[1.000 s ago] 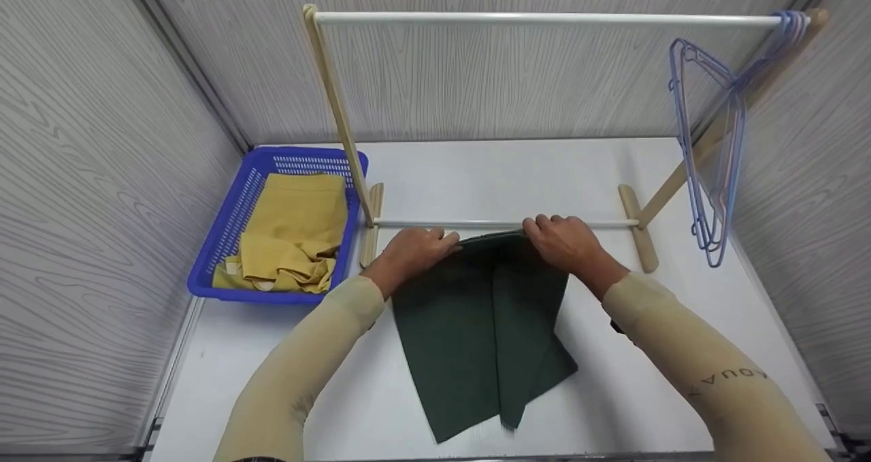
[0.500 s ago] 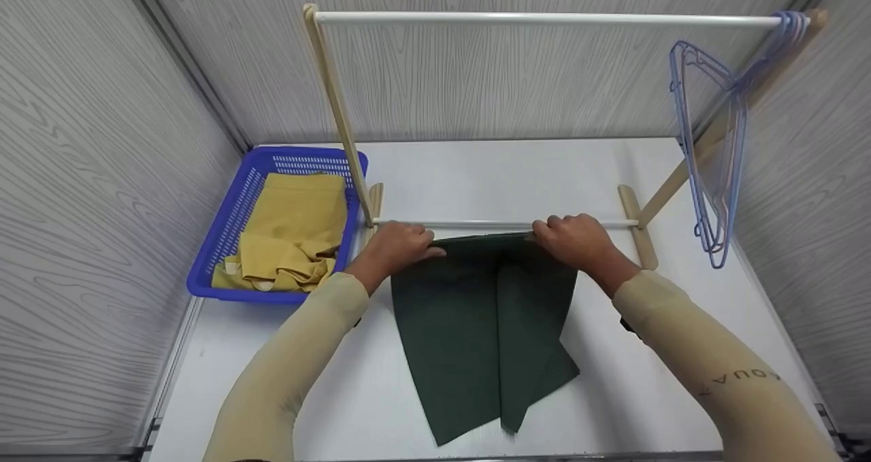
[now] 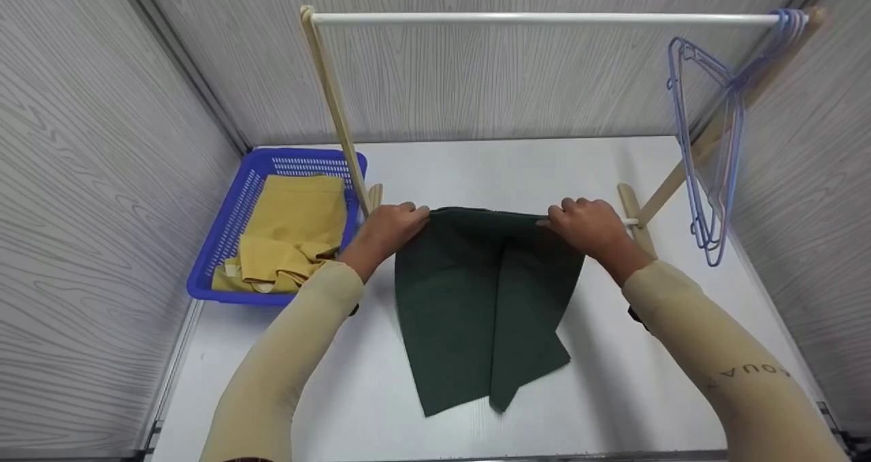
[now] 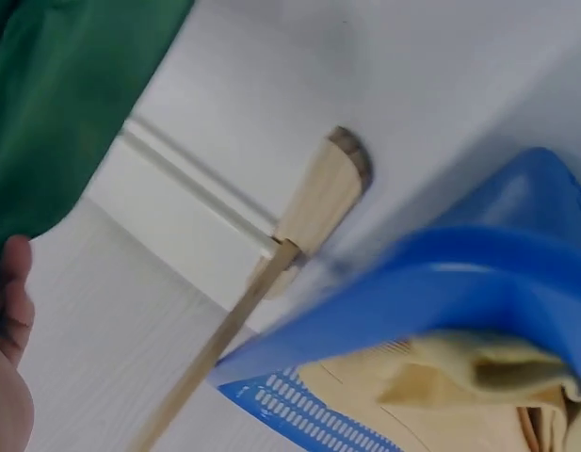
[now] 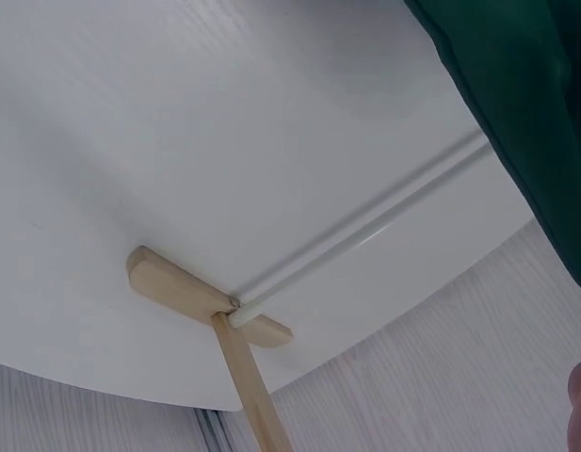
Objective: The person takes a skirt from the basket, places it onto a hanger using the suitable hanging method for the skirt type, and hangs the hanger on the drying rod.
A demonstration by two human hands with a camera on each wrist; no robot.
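Note:
A pair of dark green shorts [image 3: 449, 299] hangs between both hands in the head view, over the white table. My left hand [image 3: 389, 229] pinches the left end of its top edge; my right hand [image 3: 584, 225] grips the right end. The top edge is stretched nearly straight, and a vertical fold runs down the middle to the lower hem. In the left wrist view the green cloth [image 4: 64, 113] drops past a few fingers of the left hand [image 4: 12, 311]. Only a sliver of the right hand [image 5: 580, 395] shows beside the cloth in the right wrist view.
A blue basket [image 3: 204, 271] with folded yellow clothing [image 3: 299, 207] stands left on the table [image 3: 646, 414]. Behind the hands is a rack with wooden legs and a white top rail [image 3: 544, 18]. Several purple-blue hangers [image 3: 731, 142] hang at its right end.
Both hands have moved apart and slightly upward, pulling the top edge wider. The shorts have risen with them, now covering most of the rack's lower bar. The left hand's thumb has closed in.

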